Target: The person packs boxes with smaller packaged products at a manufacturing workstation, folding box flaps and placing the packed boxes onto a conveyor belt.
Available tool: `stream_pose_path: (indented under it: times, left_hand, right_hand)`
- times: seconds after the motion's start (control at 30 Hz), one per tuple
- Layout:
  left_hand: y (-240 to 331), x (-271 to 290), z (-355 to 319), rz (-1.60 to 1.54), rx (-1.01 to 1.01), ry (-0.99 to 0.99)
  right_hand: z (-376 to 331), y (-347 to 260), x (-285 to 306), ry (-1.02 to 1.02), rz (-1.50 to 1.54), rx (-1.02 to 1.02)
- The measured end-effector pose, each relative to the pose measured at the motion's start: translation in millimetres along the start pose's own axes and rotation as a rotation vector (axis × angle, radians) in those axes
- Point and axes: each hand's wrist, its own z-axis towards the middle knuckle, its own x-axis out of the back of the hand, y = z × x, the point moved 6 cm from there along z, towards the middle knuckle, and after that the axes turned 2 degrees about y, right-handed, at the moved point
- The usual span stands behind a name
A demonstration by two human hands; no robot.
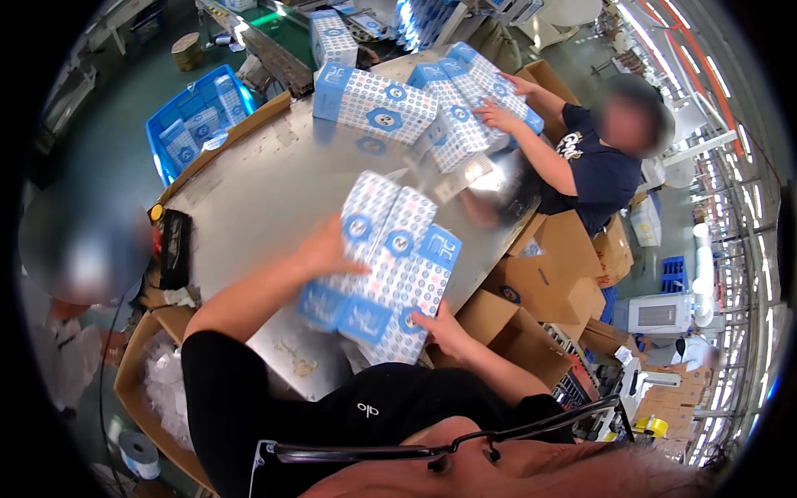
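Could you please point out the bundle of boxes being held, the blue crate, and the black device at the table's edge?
Bundle of boxes (390,266), head view, middle of the patterned front.
Blue crate (163,124), head view, near rim.
Black device (175,246), head view, middle of its body.

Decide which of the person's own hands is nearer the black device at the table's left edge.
Left. The left hand presses the box bundle's left side, towards the black device; the right hand grips the far side.

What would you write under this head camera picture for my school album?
Two hands, left hand and right hand, grip a bundle of blue-and-white patterned boxes over a shiny metal table, while a co-worker handles similar boxes.
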Motion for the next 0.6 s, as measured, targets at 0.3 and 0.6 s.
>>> stream_pose_path:
  times: [0.3, 0.6]
  left_hand:
    - [-40, -26, -147, -0.772, 0.723, -0.226]
    - [101, -42, -156, -0.586, 0.079, 0.027]
  right_hand:
    - [26, 4, -7, -0.460, -0.008, -0.301]
    - [-98, -109, 87, -0.322, -0.196, 0.694]
